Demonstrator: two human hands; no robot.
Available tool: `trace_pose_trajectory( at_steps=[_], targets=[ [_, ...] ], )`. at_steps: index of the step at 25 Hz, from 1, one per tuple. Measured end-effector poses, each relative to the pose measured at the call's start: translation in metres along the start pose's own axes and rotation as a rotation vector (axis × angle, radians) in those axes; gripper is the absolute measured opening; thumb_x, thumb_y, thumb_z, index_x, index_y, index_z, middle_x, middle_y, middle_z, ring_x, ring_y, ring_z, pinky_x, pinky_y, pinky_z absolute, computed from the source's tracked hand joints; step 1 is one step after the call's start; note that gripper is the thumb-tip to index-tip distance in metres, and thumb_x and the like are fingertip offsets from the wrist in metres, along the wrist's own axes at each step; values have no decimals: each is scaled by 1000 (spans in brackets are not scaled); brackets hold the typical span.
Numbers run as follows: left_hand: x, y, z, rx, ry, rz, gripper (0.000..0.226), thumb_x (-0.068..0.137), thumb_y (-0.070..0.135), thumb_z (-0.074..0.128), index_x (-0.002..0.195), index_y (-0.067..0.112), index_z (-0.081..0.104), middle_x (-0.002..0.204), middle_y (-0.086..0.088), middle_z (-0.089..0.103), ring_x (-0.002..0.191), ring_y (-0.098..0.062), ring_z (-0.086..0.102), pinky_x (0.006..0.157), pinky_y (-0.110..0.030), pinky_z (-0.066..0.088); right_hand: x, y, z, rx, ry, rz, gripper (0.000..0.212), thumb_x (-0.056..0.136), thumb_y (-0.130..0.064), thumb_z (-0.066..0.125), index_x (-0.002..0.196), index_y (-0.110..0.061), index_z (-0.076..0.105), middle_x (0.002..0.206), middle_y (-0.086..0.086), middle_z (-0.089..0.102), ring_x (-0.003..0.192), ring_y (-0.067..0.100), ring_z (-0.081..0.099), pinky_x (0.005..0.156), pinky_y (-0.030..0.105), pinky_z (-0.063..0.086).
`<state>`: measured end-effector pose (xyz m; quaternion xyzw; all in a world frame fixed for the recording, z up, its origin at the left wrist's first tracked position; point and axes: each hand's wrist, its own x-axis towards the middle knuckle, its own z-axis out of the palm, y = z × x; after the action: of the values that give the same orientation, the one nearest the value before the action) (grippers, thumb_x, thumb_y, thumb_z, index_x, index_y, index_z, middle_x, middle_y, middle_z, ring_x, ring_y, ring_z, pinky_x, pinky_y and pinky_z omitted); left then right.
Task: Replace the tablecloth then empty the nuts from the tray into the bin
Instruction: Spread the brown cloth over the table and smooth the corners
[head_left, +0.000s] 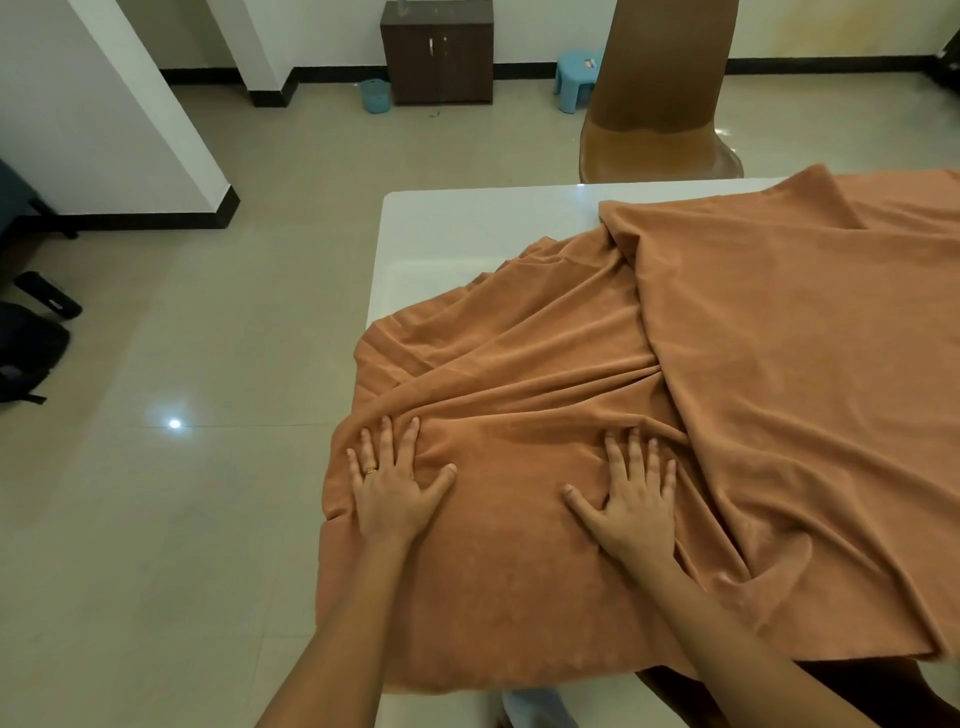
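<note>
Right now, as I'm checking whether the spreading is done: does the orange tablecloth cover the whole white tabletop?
No, the far left corner of the white table lies bare beyond the bunched, wrinkled orange tablecloth.

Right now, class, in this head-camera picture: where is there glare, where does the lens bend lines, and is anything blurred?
Head view: a bright spot glares on the floor tiles, a softer sheen lies on the bare table top; the wide lens leans the chair back and pillar; the tablecloth, the left hand and right hand, both flat, look sharp.
</note>
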<state>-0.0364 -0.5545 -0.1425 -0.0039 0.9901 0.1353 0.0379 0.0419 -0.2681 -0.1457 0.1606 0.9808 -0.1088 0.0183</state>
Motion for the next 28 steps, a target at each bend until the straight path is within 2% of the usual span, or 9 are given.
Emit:
trace_pose_trajectory(
  at_steps=[8,11,13,15,17,20,22,24,28],
  targets=[
    [31,0,-3,24,26,49,90,75,82,22,151,36,14,160,0,10,148,-26,3,118,-47,-4,24,-10,-3,-42,-12,2,99,74,-87,21,153,-29,9,161,3,4,148,24,-2,118,49,-1],
    [47,0,-6,39,-1,16,86,76,80,28,147,31,30,156,-4,25,145,-30,15,116,-47,-5,39,-18,-4,-24,-36,24,99,73,-87,22,153,-29,11,160,5,10,148,26,5,118,50,0],
    [50,2,-10,36,91,38,72,79,74,33,123,21,56,135,-15,48,129,-36,39,114,-53,11,43,-29,-2,16,-45,67,101,72,-87,23,152,-26,18,158,11,17,146,30,9,117,53,1],
    [63,10,-18,-47,189,126,59,86,68,31,96,16,59,115,-16,53,112,-37,49,104,-53,34,39,-51,3,45,-53,60,103,71,-87,27,149,-20,29,155,18,23,145,34,9,115,54,1],
    [84,23,-27,-171,178,254,53,92,60,32,105,16,57,124,-14,50,118,-33,47,102,-50,41,24,-80,14,53,-73,-7,101,72,-84,34,144,-13,39,152,21,29,144,38,12,114,55,5],
    [126,37,-26,-155,-45,453,66,90,63,34,146,27,31,156,-3,22,144,-25,20,117,-43,16,5,-116,22,118,36,-40,87,82,-75,33,135,-8,48,146,23,38,143,38,19,115,51,9],
    [148,35,-21,-21,-211,503,85,80,77,25,152,36,8,161,5,2,148,-24,0,118,-44,-5,19,-132,16,228,210,2,71,91,-61,34,132,-4,46,143,22,40,143,32,20,118,44,11],
    [162,24,-14,66,-243,463,93,72,85,22,150,41,0,160,8,-5,147,-23,-7,115,-45,-13,56,-148,7,269,308,41,63,93,-45,40,138,-1,40,148,21,33,145,30,18,119,41,12],
    [187,9,-17,27,-192,428,93,71,86,23,151,40,6,161,6,3,148,-22,-2,116,-45,-9,134,-180,12,121,101,81,72,90,-52,30,148,-10,30,156,15,24,146,29,14,118,45,3]
  ],
)
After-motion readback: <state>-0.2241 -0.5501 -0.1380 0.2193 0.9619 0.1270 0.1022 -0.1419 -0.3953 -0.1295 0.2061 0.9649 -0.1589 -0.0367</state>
